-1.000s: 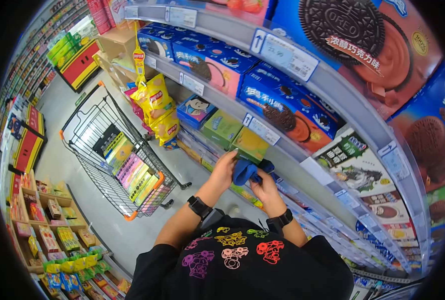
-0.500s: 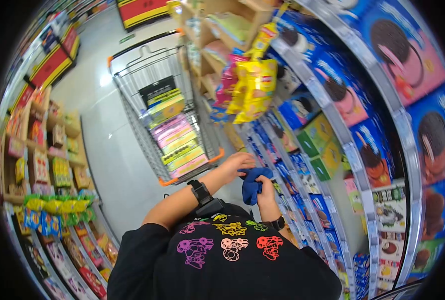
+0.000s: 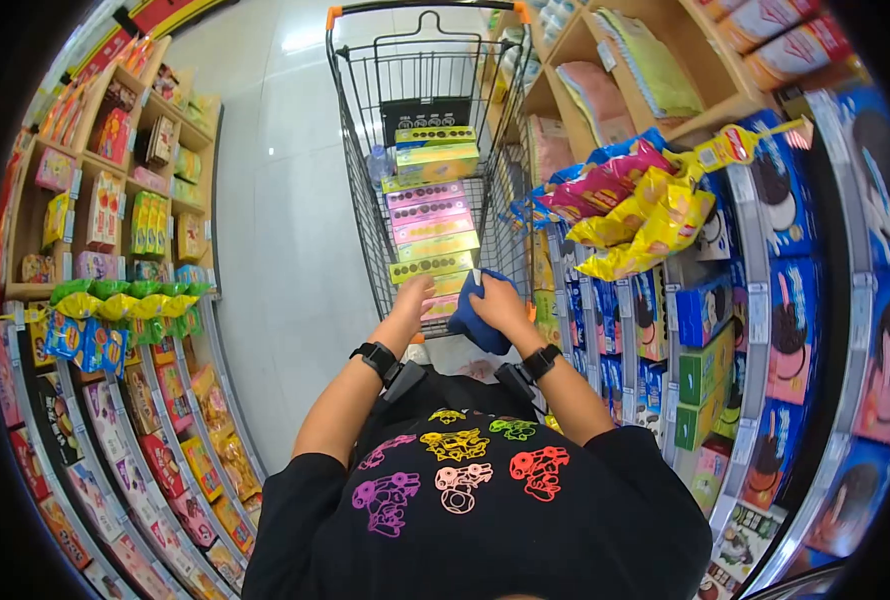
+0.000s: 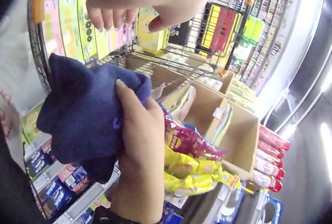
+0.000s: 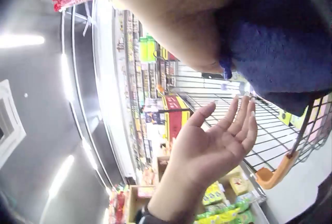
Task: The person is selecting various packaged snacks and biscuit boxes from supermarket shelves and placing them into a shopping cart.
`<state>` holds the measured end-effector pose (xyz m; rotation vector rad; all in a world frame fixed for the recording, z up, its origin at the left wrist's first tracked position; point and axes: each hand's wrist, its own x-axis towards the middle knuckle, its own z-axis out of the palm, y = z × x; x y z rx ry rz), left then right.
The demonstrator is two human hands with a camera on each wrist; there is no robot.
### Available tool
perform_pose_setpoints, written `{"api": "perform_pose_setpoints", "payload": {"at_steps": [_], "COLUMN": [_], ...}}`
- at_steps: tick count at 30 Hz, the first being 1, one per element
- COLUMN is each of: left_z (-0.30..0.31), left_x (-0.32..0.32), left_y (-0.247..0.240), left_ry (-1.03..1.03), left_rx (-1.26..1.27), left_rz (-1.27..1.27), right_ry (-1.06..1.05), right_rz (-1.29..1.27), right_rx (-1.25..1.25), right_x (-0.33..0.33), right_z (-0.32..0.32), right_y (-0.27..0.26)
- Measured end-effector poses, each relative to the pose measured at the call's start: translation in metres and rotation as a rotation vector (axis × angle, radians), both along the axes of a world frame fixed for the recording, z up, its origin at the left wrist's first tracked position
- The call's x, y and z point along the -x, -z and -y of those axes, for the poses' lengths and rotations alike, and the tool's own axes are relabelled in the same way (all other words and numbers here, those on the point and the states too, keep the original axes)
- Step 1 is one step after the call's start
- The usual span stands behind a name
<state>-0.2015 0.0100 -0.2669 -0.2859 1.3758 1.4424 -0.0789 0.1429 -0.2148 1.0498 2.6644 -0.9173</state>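
Cloth (image 3: 478, 325) hangs bunched because the right hand (image 3: 502, 304) pinches its upper part; beside it, the left hand (image 3: 411, 306) is wide and empty.

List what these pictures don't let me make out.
Right hand: most fingers hidden by dark blue cloth, left wrist view.
Clear plastic bottle: any label too small, head view.
White shelf price tags: print too small, head view.
White square ceiling fitting: cut by left edge, right wrist view.

Black wire shopping cart (image 3: 361, 200) with orange corners, pink, green and yellow boxes (image 3: 431, 213) in it, clear bottle (image 3: 379, 166) beside them
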Motion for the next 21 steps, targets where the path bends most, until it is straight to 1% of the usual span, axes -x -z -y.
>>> {"api": "perform_pose_setpoints", "payload": {"at_steps": [2, 3, 4, 6, 7, 8, 10, 11, 12, 13, 14, 15, 16, 17, 18, 20, 21], "left_z": [-0.008, -0.014, -0.016, -0.010, -0.009, -0.009, -0.008, -0.007, -0.012, -0.018, -0.021, -0.014, -0.009, -0.007, -0.005, 0.000, 0.001], "left_x": [0.009, 0.014, 0.020, 0.028, 0.024, 0.023, 0.019, 0.017, 0.019, 0.023, 0.026, 0.018, 0.015, 0.012, 0.009, 0.009, 0.012], "left_y": [0.024, 0.030, 0.050, 0.113, 0.135, 0.136, 0.136, 0.142, 0.138, 0.125, 0.119, 0.150, 0.160, 0.166, 0.172, 0.192, 0.197], "left_ry": [-0.031, -0.042, 0.018, 0.142, 0.117, 0.115, 0.132, 0.085, 0.072, 0.060, 0.049, 0.062, 0.054, 0.045, 0.035, 0.110, 0.150], "left_rx": [0.113, 0.194, 0.241, 0.343, 0.541, 0.643, 0.844, 0.847, 0.827, 0.808, 0.789, 0.844, 0.824, 0.800, 0.773, 0.812, 0.850], "left_rz": [-0.026, -0.074, -0.111, -0.181, -0.352, -0.373, -0.414, -0.428, -0.355, -0.283, -0.213, -0.220, -0.184, -0.149, -0.116, -0.078, -0.036], "right_ry": [-0.012, -0.009, -0.049, -0.130, -0.163, -0.193, -0.270, -0.322, -0.376, -0.388, -0.314, -0.241, -0.167, -0.117, -0.051, 0.079, 0.106], "right_rz": [0.233, 0.322, 0.399, 0.555, 0.624, 0.695, 0.797, 0.828, 0.854, 0.797, 0.790, 0.783, 0.781, 0.832, 0.828, 0.802, 0.859], "right_rx": [-0.117, -0.062, -0.009, 0.107, 0.154, 0.207, 0.289, 0.314, 0.334, 0.375, 0.394, 0.409, 0.422, 0.503, 0.511, 0.511, 0.494], "right_x": [0.011, 0.015, 0.015, 0.011, 0.010, 0.009, 0.009, 0.011, 0.013, -0.005, -0.005, 0.001, 0.004, 0.015, 0.021, 0.038, 0.048], "right_z": [-0.016, -0.026, -0.036, -0.055, -0.064, -0.070, -0.075, -0.078, -0.080, -0.074, -0.069, -0.062, -0.058, -0.064, -0.066, -0.070, -0.070], "right_y": [0.044, 0.061, 0.082, 0.132, 0.155, 0.178, 0.203, 0.217, 0.228, 0.290, 0.297, 0.298, 0.293, 0.260, 0.236, 0.201, 0.184]}}
